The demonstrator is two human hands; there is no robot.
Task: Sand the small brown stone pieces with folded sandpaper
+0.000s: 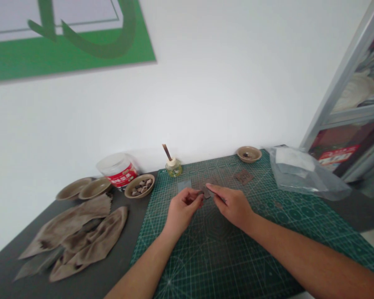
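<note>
Over the green cutting mat point(216, 226), my left hand point(183, 209) and my right hand point(231, 204) are close together near the mat's far part. My left fingers pinch a small dark piece of sheet material point(207, 193), probably abrasive paper. The right forefinger reaches to the same spot, just above that piece. The right fingers curl under, and what they hold is hidden. A square of brown sandpaper point(243, 177) lies on the mat beyond my right hand. A grey strip point(184, 185) lies just beyond my left hand.
A bowl of small stones point(139, 185), a glue bottle with a stick point(173, 167), a white tub point(117, 169) and two shallow dishes point(95, 188) stand at the back left. Stained cloths point(71, 236) lie on the dark table point(6, 280). A plastic bag point(302, 172) and small bowl point(249, 154) lie far right.
</note>
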